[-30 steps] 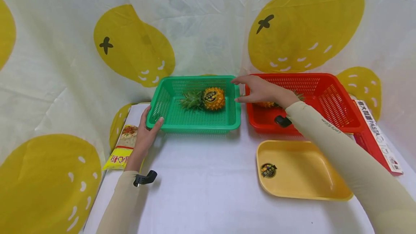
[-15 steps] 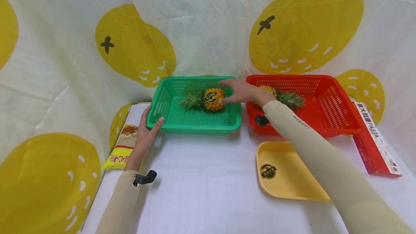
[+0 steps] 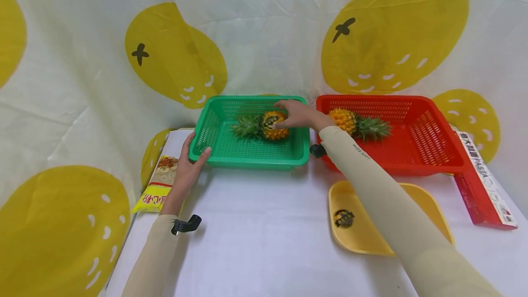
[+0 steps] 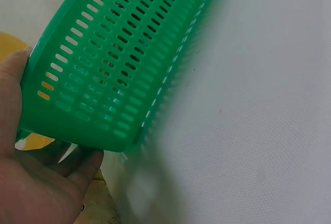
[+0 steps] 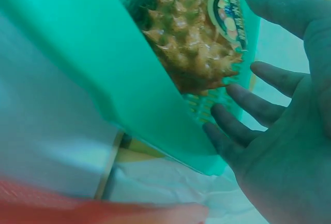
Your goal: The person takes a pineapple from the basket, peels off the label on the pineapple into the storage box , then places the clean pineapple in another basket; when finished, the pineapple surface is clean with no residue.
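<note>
While the left hand (image 3: 187, 168) is clamped on the lower left corner of the green basket (image 3: 243, 164) at the centre of the frame, the right hand (image 3: 296, 114) hangs over that basket's right end, thumb and fingers spread apart. Beneath it the pineapple (image 3: 274, 134) lies on its side inside the basket, leafy end toward the left. Judged from this arrangement, bracing the basket and reaching the fruit appear done; a grip on the fruit is not yet made, and contact cannot be told. A second pineapple (image 3: 359, 125) lies in the red basket (image 3: 416, 168), right of centre, above the yellow tray (image 3: 340, 196).
</note>
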Demonstrator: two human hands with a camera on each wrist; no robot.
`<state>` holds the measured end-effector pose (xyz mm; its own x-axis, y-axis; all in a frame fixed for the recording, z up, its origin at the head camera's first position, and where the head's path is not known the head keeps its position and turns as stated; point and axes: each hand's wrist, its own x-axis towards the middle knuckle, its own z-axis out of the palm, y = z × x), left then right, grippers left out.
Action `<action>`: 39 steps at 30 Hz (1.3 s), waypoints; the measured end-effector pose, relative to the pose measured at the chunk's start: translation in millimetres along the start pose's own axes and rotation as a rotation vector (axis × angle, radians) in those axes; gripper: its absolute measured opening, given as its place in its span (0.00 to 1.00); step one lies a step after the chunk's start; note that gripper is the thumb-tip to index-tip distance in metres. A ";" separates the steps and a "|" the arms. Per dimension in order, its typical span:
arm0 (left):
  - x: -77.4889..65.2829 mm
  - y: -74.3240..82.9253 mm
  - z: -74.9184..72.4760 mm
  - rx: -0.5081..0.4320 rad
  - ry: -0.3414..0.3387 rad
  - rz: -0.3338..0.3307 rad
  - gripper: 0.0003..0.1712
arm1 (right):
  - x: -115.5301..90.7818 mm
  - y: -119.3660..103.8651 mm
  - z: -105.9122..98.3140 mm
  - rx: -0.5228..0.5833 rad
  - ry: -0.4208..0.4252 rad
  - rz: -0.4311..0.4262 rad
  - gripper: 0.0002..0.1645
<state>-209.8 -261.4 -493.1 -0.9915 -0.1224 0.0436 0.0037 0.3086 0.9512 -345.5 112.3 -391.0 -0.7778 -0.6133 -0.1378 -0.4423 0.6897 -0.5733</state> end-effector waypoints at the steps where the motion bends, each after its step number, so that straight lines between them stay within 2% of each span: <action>1: 0.3 -0.4 0.4 0.001 0.001 0.000 0.51 | 0.3 0.2 0.8 -0.004 0.003 0.006 0.49; 4: 0.4 -0.3 1.6 0.001 0.004 0.002 0.50 | 3.7 1.9 4.2 -0.030 0.018 0.010 0.50; 12: 0.6 0.1 4.1 0.013 0.004 -0.004 0.49 | 10.9 6.3 13.0 -0.013 0.025 0.020 0.51; 21: -8.7 26.8 5.1 0.018 -0.007 -0.047 0.47 | 17.3 5.3 16.5 0.016 0.016 0.062 0.54; 24: -7.7 23.3 3.8 0.013 -0.003 -0.042 0.47 | 19.8 4.5 17.8 0.024 0.014 0.074 0.55; 31: 0.8 1.1 1.9 0.017 0.013 -0.022 0.48 | 26.1 4.3 23.2 -0.011 0.000 0.066 0.55; 39: 0.8 -1.2 0.7 0.032 0.031 -0.011 0.49 | 31.4 3.9 30.3 -0.039 -0.015 0.053 0.57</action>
<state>-210.7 -261.2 -494.3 -0.9869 -0.1554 0.0432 -0.0118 0.3368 0.9415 -358.1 84.1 -422.1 -0.7940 -0.5808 -0.1798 -0.4175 0.7358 -0.5332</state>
